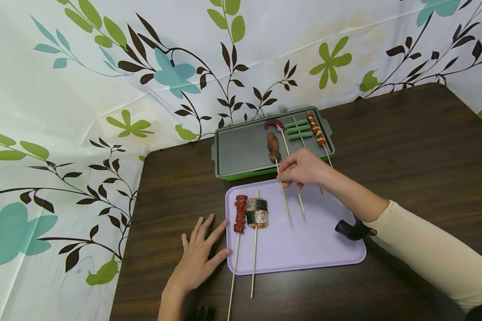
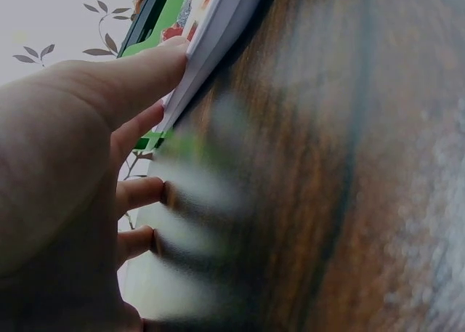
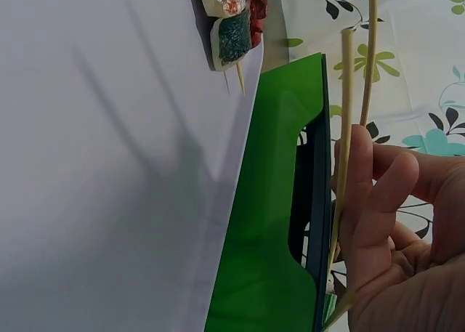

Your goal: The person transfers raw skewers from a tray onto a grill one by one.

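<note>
Nearest the head camera, the left hand (image 1: 201, 254) lies flat on the dark wood counter (image 1: 405, 147), fingers spread and straight, holding nothing; its fingertips touch the left edge of a lilac tray (image 1: 305, 249) — the left wrist view shows the forefinger pressed against that rim. On the tray's left part lie two skewers side by side, a red sausage skewer (image 1: 239, 214) and a fish-slice skewer (image 1: 257, 212), their sticks running past the tray's near edge onto the counter. Behind the tray stands a green grill pan (image 1: 241, 151) with a grey plate; on its right part lie a brown meat skewer (image 1: 273, 146), a pink shrimp skewer (image 1: 274, 124), a green bean skewer (image 1: 299, 129) and a red-and-yellow skewer (image 1: 316, 129). The right hand (image 1: 303, 169), in a cream sleeve (image 1: 430, 254), hovers over the pan's near edge; its grip pinches skewer sticks between curled fingers and thumb — two sticks show in the right wrist view. A black strap (image 1: 351, 229) rests on the tray's right side.
</note>
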The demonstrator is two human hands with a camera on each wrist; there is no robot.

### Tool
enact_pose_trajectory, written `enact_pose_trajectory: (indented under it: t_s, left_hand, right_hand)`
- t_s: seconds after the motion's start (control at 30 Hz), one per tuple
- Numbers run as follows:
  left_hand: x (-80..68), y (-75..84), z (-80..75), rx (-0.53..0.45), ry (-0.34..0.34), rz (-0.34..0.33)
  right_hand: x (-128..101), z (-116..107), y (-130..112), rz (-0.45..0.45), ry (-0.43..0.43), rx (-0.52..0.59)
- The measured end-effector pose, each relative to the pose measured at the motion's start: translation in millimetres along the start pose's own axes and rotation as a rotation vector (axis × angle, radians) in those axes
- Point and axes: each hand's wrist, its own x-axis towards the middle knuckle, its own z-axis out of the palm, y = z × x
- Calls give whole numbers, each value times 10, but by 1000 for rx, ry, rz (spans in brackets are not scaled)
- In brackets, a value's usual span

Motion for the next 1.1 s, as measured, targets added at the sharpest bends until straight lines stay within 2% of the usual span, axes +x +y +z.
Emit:
enact_pose_trajectory:
  t_s: [0.43, 1.1]
  left_hand:
    - [6, -1, 2, -2, -2, 0]
    - [3, -3, 6, -2, -6, -11]
  right_hand:
    - [41, -6, -64, 34, 32, -32]
    - [41, 4, -77, 30, 68, -105]
